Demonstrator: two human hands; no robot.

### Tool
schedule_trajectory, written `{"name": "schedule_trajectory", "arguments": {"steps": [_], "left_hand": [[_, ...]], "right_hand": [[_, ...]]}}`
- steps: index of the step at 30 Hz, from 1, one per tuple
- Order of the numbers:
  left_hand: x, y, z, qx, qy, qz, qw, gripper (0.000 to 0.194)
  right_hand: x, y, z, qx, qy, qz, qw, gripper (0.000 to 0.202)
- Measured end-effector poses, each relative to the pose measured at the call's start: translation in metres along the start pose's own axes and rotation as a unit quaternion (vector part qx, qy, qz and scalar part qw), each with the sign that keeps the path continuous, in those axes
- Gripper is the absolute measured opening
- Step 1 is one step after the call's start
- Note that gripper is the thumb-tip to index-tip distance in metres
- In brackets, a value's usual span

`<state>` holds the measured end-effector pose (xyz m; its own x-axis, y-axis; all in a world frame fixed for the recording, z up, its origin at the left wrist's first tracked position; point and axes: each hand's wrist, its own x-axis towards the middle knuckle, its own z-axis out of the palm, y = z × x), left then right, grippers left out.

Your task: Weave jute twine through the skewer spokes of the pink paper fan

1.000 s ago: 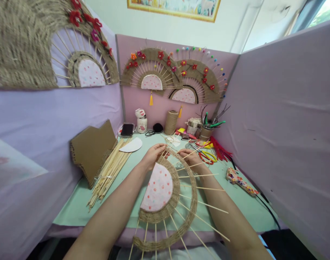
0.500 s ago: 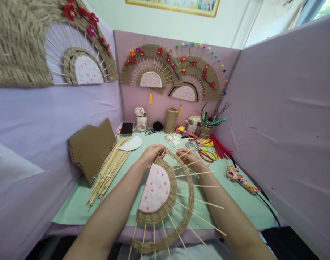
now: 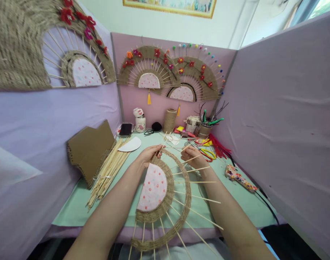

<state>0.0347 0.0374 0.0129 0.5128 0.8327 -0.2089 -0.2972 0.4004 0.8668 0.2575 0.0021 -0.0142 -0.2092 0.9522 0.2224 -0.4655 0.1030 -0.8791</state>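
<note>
A half-round woven fan frame [image 3: 170, 187] of twine and thin sticks stands tilted in front of me, its straight side to the left. Its inner half disc [image 3: 153, 187] is pale with pink dots. At the frame's upper end, my left hand [image 3: 150, 154] is closed on the woven edge. My right hand [image 3: 191, 157] is closed beside the upper right sticks, with a thin strand of twine running from its fingers towards the frame. Part of that strand is too fine to follow.
Bundled sticks [image 3: 110, 169], cardboard [image 3: 90, 148] and a white half disc [image 3: 130, 144] lie left. Behind stand a twine spool [image 3: 170, 121] and a tool pot [image 3: 205, 130]. Scissors [image 3: 208, 153] and a patterned glue gun [image 3: 239, 178] lie right. Finished fans [image 3: 151, 54] hang behind.
My right hand has moved slightly right and away from the woven band, drawing the strand out. My left hand still holds the frame's upper end. The whole view has shifted slightly.
</note>
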Motion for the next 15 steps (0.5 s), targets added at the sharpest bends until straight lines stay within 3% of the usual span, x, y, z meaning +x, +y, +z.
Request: {"name": "schedule_trajectory", "arguments": {"steps": [9,15], "left_hand": [[0.006,-0.008,0.000,0.030,0.016,-0.008,0.999,0.017],[0.008,-0.013,-0.001,0.041,0.021,-0.020,0.999,0.018]], "right_hand": [[0.012,-0.012,-0.008,0.199,0.059,-0.005,0.978,0.007],[0.028,-0.005,-0.015,0.218,0.146,0.017,0.965,0.013]]}}
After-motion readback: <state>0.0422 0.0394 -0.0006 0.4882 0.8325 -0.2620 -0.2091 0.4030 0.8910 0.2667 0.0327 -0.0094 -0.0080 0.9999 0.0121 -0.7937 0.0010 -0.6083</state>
